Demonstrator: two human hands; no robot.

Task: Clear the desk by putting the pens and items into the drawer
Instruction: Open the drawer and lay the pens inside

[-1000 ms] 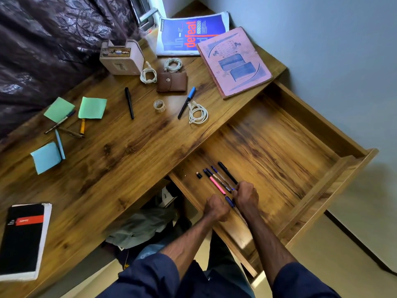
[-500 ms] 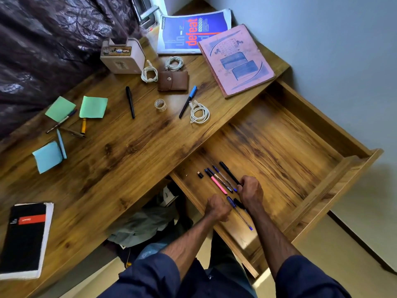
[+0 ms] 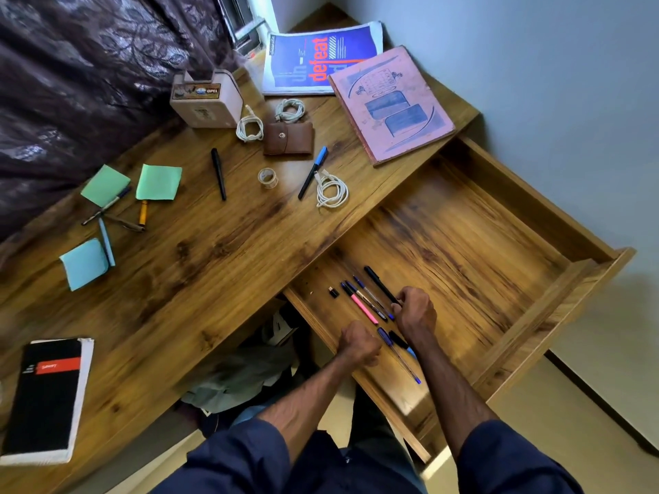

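Pinching near end of black pen (image 3: 379, 282) in drawer (image 3: 470, 244), right grip (image 3: 416, 312); left grip (image 3: 358, 344) fisted alongside.

Home study corner: wooden surface (image 3: 221, 265) against dark patterned curtain (image 3: 71, 83); notebooks (image 3: 392, 101), sticky notes (image 3: 158, 182), charger cables (image 3: 331, 190), leather wallet (image 3: 288, 138); clothes (image 3: 242, 379) heaped underneath.

Pens (image 3: 363, 305) in drawer (image 3: 463, 244), drawer right of desk (image 3: 214, 262); cable (image 3: 331, 191), wallet (image 3: 289, 139), notebook (image 3: 392, 101) on desk
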